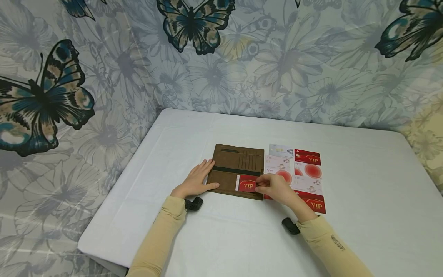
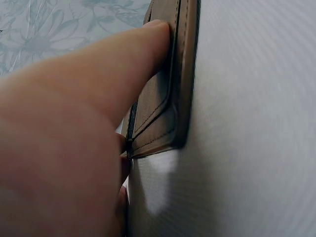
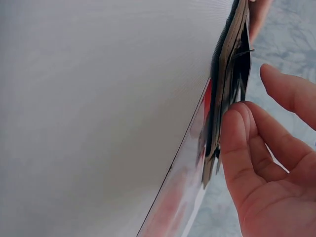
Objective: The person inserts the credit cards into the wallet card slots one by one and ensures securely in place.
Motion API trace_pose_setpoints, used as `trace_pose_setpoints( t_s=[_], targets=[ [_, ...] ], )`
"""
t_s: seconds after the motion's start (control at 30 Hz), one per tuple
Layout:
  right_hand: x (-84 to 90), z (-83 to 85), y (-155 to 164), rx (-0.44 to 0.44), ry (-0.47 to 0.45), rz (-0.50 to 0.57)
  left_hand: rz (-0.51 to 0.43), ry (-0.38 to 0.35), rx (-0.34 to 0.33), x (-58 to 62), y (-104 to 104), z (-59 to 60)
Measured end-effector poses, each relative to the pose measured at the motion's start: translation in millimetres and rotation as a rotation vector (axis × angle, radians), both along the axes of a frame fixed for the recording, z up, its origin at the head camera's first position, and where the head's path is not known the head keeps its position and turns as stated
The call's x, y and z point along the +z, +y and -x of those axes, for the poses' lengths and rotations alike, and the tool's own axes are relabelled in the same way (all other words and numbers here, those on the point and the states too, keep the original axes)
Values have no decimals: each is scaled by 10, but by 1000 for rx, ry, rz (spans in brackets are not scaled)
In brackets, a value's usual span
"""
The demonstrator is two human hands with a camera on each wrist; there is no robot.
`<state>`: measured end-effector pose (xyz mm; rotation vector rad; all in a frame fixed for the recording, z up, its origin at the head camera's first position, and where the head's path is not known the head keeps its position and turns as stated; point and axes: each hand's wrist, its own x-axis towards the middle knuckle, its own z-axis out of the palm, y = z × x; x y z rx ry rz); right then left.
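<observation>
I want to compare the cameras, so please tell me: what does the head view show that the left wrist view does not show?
Only the head view shows the right hand pinching a red VIP card on the wallet's lower half, the cards laid in rows to the wallet's right, and the butterfly wall. Only the left wrist view shows, close up, the wallet's stitched edge and a fingertip pressed against it. Both show the left hand resting on the brown wallet and the white table.

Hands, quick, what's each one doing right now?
Left hand: open, fingers flat on the wallet.
Right hand: pinching a red VIP card at the wallet's lower pocket.
</observation>
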<state>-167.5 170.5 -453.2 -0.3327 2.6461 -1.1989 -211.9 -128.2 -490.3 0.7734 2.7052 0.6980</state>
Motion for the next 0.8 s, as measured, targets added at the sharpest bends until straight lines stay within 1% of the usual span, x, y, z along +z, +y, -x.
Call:
trace_pose_setpoints(
  t_s=[0.1, 0.27, 0.8],
  targets=[
    [-6, 14, -11, 18, 6, 15, -3, -1, -1, 8, -2, -4],
    [-10, 31, -38, 33, -19, 49, -1, -4, 1, 18, -1, -8],
    [-18, 59, -115, 43, -37, 15, -12, -2, -2, -7, 0, 3]
  ],
)
